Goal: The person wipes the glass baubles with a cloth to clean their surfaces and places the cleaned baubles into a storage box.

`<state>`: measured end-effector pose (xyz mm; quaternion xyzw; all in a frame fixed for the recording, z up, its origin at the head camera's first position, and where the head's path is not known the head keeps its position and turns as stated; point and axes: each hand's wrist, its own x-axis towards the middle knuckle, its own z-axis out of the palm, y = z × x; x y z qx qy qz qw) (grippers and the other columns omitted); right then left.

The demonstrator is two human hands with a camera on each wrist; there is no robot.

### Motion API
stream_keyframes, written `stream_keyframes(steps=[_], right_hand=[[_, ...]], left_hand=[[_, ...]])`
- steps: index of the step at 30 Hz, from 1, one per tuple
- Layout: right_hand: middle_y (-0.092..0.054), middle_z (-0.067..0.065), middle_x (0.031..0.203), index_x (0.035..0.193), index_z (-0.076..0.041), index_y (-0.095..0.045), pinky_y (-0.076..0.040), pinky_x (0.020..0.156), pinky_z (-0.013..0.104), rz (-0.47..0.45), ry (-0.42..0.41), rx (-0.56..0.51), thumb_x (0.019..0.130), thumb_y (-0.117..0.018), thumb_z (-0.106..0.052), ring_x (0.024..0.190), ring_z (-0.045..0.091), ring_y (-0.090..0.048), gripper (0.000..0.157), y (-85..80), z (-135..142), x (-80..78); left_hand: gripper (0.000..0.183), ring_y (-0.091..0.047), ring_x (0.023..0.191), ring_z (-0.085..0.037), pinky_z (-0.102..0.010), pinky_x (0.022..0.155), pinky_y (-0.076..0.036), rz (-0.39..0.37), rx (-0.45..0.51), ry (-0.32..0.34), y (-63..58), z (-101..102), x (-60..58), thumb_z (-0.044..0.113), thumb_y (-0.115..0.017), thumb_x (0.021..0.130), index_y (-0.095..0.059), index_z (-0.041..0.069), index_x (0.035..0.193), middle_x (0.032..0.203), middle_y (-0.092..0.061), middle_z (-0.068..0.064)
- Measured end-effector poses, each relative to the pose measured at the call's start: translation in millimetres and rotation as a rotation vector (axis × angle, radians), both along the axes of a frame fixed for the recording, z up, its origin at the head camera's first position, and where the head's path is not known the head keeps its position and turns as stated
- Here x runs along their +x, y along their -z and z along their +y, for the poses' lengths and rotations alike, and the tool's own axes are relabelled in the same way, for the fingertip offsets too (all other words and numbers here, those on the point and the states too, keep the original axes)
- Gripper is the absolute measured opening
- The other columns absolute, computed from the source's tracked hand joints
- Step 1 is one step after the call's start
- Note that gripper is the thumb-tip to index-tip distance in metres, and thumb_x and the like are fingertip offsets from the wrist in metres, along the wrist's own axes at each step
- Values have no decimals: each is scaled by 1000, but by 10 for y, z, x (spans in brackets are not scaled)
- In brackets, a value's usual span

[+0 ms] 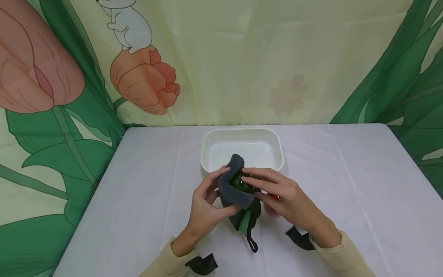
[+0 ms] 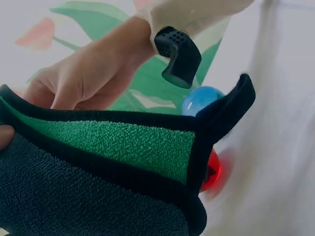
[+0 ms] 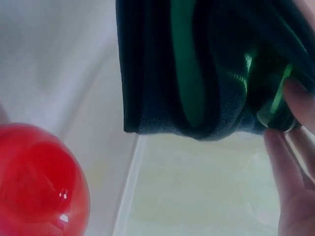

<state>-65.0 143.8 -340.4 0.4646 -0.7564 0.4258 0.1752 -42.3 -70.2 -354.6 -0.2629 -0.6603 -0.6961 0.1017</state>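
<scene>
Apparently wiping step: left fingers (image 1: 229, 211) grip cloth (image 1: 226, 187) partly around green object (image 1: 239, 181); right fingers (image 1: 265, 185), spread, touch it. Next, likely: rotate object between fingers.

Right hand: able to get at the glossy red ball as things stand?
Probably yes: the glossy red ball sits just beneath the right hand, nothing visible between, though that hand touches a shiny green object.

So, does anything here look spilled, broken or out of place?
Nothing stands out. The left hand holds a folded cloth partly around a shiny green object, which the right hand holds; the white tray sits upright.
</scene>
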Motion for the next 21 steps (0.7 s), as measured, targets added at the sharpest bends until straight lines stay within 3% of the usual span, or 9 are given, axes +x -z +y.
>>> stream_keyframes(steps=[2,5,9,14,18,21], right_hand=[[-52,12,128,124,-5,-57,-46,68,11,-56,22,8,91,-58,-23,88,12,-59,38,2,15,16],[-54,8,127,127,-7,-55,-49,63,13,-216,50,-3,83,-67,-12,80,6,-61,46,15,38,30],[-56,4,124,128,-9,-54,-54,70,27,-371,50,-38,74,-73,1,96,15,-64,58,19,52,32],[-53,2,128,127,-11,-54,-52,61,19,-286,31,-25,75,-73,1,87,9,-62,57,-15,31,33],[-51,6,130,125,-9,-57,-45,55,11,-159,30,-4,85,-66,-15,72,3,-53,41,-22,22,30],[-51,9,129,124,-8,-57,-42,55,10,-111,29,-1,91,-56,-27,72,2,-51,38,-5,7,29]], left_hand=[[68,-54,110,-28,-34,78,-52,6,-5,5,-7,5,2,-20,-70,64,-44,-9,126,132,-45,-21],[68,-53,112,-28,-33,79,-51,2,-13,9,-19,11,11,-19,-70,65,-44,-9,127,134,-43,-20],[68,-54,111,-27,-32,79,-51,-11,-16,-1,-28,25,23,-19,-71,64,-44,-8,126,133,-44,-19],[69,-56,104,-27,-33,78,-52,-1,3,-23,-51,15,14,-22,-68,62,-45,-8,125,126,-50,-20],[68,-57,103,-28,-35,78,-52,-3,24,-23,-64,14,-2,-22,-67,62,-44,-8,125,123,-52,-21],[68,-57,103,-27,-35,78,-52,3,32,-13,-60,12,6,-22,-67,62,-43,-9,125,123,-51,-22]])
